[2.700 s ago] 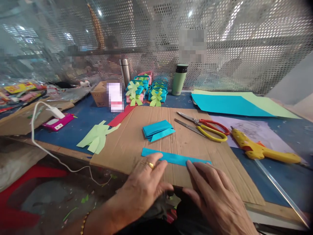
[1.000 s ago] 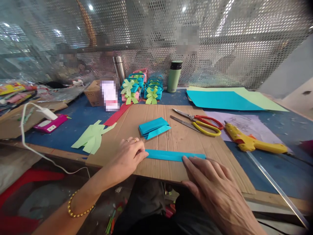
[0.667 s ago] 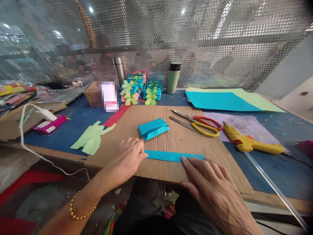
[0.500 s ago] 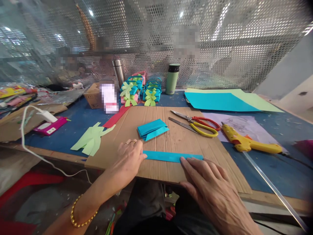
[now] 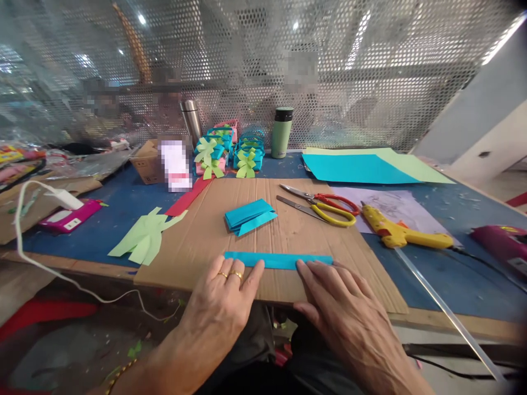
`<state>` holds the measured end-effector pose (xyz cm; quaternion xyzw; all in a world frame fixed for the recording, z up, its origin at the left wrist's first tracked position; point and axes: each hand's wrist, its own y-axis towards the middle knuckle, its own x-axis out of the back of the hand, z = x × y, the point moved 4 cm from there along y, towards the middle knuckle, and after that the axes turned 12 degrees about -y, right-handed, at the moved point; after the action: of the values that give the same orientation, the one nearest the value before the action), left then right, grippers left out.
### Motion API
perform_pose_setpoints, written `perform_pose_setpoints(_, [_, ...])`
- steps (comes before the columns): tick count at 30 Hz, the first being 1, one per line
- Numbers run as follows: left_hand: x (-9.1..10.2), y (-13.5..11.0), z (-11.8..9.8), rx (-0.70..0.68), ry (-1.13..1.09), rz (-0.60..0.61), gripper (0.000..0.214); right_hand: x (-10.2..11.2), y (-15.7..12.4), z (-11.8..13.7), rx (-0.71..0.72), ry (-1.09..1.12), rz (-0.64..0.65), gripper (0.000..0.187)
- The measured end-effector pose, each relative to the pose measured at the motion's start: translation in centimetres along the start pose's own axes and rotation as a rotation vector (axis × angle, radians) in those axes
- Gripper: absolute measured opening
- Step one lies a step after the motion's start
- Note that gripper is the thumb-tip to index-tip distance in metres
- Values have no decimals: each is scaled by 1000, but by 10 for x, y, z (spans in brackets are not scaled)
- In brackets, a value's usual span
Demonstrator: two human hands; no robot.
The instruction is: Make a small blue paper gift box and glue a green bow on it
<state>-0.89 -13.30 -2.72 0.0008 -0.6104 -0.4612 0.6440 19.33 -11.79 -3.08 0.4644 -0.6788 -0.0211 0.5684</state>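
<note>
A long folded blue paper strip lies flat on a brown cardboard sheet near its front edge. My left hand lies flat with its fingers stretched out, and the fingertips press the strip's near edge left of the middle. My right hand also lies flat, its fingertips on the strip's right part. Neither hand grips anything. A folded stack of blue paper sits just behind the strip.
Scissors with red and yellow handles and a yellow glue gun lie to the right. Green paper cutouts lie to the left, large blue and green sheets at back right. Finished paper baskets, two flasks and a box stand by the mesh screen.
My left hand has slid from the strip's left end toward its middle and flattened out. The right hand stays on the strip's right part. The camera has shifted a little.
</note>
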Motion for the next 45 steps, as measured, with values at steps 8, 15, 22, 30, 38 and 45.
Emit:
perform_pose_setpoints(8, [1,2,-7,119,33,45,44,1,-1,0,-23,-13,10,51])
perform_pose_setpoints(15, [-2,-4,-9,157,63,22,37,0,-3,1,-26,-14,18,53])
perform_pose_setpoints(22, [-9,-18,-13,143,133,112,45,-5,-6,4,-25,-25,13,55])
perform_pose_setpoints(30, [-9,-14,-13,107,133,181,56,4,18,18,-26,-116,234,69])
perform_pose_setpoints(38, [-11,-5,-11,147,134,224,68,5,19,17,-55,-183,244,74])
perform_pose_setpoints(45, [-6,0,-10,148,95,195,68,14,-11,-13,-91,-235,209,64])
